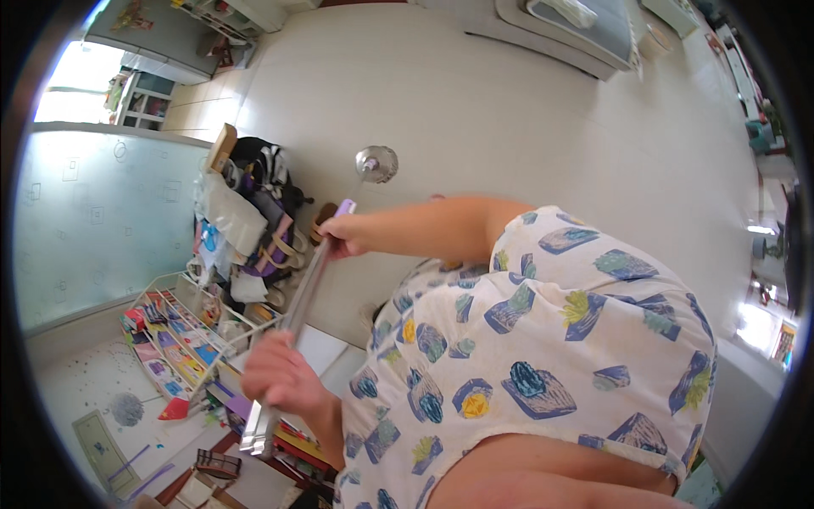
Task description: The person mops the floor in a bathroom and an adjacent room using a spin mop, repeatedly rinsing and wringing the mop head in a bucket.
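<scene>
A long metal pole point(305, 292) with a purple collar slants across the view. A thin rod leads from its far end to a round, shiny metal head point(376, 164) over the floor. My right hand point(343, 235) grips the pole just below the purple collar. My left hand point(284, 375) is at its lower part, blurred, with fingers curled; whether they close on the pole is hard to tell. Below this hand, the pole's near end point(257, 436) shows bright, squared metal edges. A white patterned garment covers my body at the right.
Bags and other items point(261, 210) are piled beside a frosted glass panel point(102, 216). Left of my left hand stands a white wire rack point(222, 356) with colourful books. A brown shoe point(324, 219) lies near my right hand. A grey sofa point(540, 38) stands at the top.
</scene>
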`<state>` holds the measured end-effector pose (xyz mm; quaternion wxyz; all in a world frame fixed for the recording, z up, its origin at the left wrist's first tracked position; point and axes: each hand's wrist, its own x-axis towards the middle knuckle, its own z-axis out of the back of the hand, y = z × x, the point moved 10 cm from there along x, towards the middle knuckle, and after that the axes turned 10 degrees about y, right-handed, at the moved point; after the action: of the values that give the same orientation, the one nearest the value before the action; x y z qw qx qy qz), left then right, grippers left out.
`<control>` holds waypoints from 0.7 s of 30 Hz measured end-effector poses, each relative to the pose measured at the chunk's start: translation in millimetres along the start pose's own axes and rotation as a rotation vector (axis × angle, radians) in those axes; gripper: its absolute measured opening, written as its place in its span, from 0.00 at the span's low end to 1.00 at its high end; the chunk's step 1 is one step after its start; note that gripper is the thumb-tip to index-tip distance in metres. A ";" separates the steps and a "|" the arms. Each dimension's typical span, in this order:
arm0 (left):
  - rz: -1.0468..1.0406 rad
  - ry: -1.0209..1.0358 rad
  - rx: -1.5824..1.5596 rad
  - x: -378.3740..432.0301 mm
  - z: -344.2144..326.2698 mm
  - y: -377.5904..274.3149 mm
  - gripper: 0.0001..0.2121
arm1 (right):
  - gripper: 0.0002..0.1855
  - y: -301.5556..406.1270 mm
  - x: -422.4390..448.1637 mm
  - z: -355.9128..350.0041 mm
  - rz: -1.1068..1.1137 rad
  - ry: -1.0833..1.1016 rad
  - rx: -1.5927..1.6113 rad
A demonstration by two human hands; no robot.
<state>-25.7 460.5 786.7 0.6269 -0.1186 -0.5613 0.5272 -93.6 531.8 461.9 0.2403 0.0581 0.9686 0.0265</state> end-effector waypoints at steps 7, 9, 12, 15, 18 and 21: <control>0.190 -0.084 0.132 25.3 34.5 130.8 0.18 | 0.05 19.4 145.2 26.9 -0.176 -0.144 -0.149; 0.305 -0.181 0.232 43.3 68.9 209.1 0.12 | 0.06 33.8 211.4 1.7 -0.219 -0.123 -0.150; 0.525 -0.025 0.361 32.3 78.3 313.0 0.05 | 0.06 28.8 268.6 4.6 -0.280 -0.173 -0.210; 0.618 0.051 0.469 2.1 60.6 330.7 0.07 | 0.07 16.7 259.5 31.3 -0.390 -0.245 -0.353; 0.500 0.014 0.503 29.6 55.3 312.3 0.08 | 0.07 32.6 252.1 18.6 -0.400 -0.286 -0.213; 0.420 0.148 0.651 58.5 40.3 315.9 0.08 | 0.08 57.8 267.6 25.3 -0.291 -0.220 -0.156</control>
<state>-236.7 620.6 600.4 0.5490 -0.0636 -0.2815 0.7844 -310.8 623.3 320.4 0.3499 -0.0990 0.9296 0.0602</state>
